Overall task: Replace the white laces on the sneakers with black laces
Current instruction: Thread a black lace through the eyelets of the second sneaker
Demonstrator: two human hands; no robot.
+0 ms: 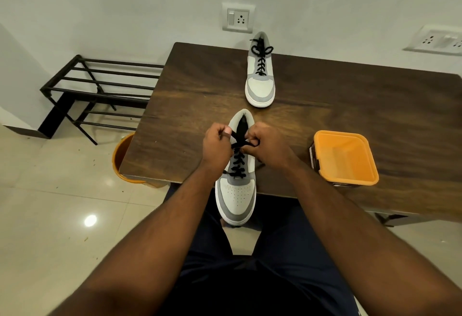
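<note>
A grey and white sneaker [236, 195] lies at the front edge of the wooden table [190, 105], its toe hanging over the edge toward me. A black lace [237, 163] runs through its eyelets. My left hand [217, 144] pinches one lace end at the top of the shoe. My right hand [267, 145] pinches the other end, where the two strands cross. A second sneaker [260, 83] stands farther back with a black lace [261, 59] tied in a bow.
An orange square tub [347, 158] stands on the table to the right of my hands. An orange bucket [122, 158] sits on the floor under the table's left corner. A black metal shoe rack [100, 90] stands against the wall at left.
</note>
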